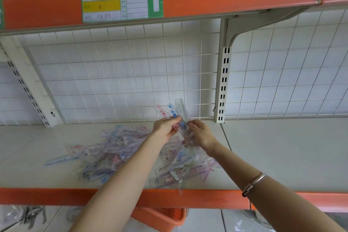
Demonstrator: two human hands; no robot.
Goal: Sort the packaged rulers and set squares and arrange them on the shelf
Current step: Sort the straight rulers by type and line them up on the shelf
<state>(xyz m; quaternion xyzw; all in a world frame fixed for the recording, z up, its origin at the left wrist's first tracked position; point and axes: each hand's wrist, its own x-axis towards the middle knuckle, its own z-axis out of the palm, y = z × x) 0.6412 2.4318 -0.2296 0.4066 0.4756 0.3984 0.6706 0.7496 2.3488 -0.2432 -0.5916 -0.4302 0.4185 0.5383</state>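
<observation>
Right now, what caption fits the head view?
Left hand and right hand hold packaged rulers above the pile on the shelf.

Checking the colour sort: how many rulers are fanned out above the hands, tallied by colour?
pink ruler: 1
blue ruler: 1
clear ruler: 1
Total: 3, a fan gripped by the left hand and the right hand. The pile on the shelf is too jumbled to count.
</observation>
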